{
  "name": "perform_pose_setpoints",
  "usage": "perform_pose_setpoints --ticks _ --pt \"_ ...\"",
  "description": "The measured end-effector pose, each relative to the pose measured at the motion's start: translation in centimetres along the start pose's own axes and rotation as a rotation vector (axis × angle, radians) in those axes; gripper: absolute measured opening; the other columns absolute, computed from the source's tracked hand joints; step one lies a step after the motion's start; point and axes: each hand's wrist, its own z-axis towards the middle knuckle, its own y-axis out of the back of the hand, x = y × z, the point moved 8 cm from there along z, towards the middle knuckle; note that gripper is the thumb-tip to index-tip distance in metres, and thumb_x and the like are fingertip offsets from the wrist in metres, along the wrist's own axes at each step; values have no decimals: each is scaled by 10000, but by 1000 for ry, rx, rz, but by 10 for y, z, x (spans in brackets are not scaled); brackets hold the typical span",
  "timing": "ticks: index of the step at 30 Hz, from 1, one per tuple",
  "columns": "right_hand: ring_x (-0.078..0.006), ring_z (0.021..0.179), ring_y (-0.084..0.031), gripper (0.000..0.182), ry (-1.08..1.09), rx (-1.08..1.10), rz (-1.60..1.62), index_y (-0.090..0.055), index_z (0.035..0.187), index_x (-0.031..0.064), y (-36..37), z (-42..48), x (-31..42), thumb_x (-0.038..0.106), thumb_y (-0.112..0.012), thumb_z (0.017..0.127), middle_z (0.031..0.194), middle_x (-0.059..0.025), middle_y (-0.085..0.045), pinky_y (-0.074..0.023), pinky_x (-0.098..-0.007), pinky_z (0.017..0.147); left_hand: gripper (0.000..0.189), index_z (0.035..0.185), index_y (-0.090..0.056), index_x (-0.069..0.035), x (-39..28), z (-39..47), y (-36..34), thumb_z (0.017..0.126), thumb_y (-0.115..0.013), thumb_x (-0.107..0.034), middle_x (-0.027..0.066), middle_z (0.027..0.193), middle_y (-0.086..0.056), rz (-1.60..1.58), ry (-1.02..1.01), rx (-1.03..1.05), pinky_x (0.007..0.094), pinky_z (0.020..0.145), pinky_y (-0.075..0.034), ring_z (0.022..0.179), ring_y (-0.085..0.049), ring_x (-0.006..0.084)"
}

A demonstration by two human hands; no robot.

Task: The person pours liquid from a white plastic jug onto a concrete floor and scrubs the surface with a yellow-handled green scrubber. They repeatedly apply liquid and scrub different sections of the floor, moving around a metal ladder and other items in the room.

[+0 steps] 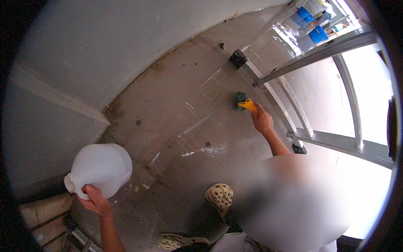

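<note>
My left hand (94,200) grips the side handle of a white plastic jug (102,167), whose uncapped mouth points to the lower left. In my right hand (263,119) is the yellow handle of a scraper or brush (247,104); its dark green head (241,98) is against or just above the floor, and I cannot tell which. The concrete floor (176,104) before me is wet, with a glossy patch, pale straight marks and dark spots.
A metal ladder or frame (315,53) with black feet stands at the right. A grey wall (85,53) borders the left. Wooden boards (47,211) lie at the lower left. Blue containers (318,34) and a person (327,14) are in the far upper right.
</note>
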Motion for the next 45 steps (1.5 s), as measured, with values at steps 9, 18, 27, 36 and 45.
perform_pose_setpoints --ticks 9,18,27,36,45 --pt "-221 922 -523 353 155 332 -410 -440 1134 172 -8 5 19 128 -468 785 1041 -54 -532 -427 -349 743 368 1053 -399 -10 6 1 7 781 -522 -226 47 903 -475 3 25 -21 251 616 -381 759 -449 130" --pt "-250 834 -560 346 127 254 174 -452 1128 137 -22 10 1 101 -473 785 947 -120 -564 -433 -334 678 285 942 -411 30 -34 -2 -18 790 -487 -199 19 673 -430 63 -109 -111 194 422 -298 537 -374 72" --pt "-296 779 -558 343 59 131 -136 -419 1138 169 -25 -9 -18 195 -456 798 841 -142 -566 -436 -387 631 271 947 -395 36 -35 -1 -18 802 -477 -178 12 639 -424 19 -111 -137 191 411 -302 517 -373 67" --pt "-292 750 -567 391 22 22 -436 -330 1186 209 -1 -12 -1 162 -398 804 918 -157 -541 -452 -411 606 275 963 -387 39 -27 1 -14 795 -470 -162 21 642 -430 83 -154 -83 206 414 -308 514 -372 73" --pt "-337 806 -541 438 112 38 -186 -271 1209 134 -21 -3 -2 123 -402 791 989 -162 -513 -451 -422 642 281 972 -379 34 -28 0 -14 798 -476 -164 26 684 -440 54 -108 -122 204 424 -312 542 -385 77"
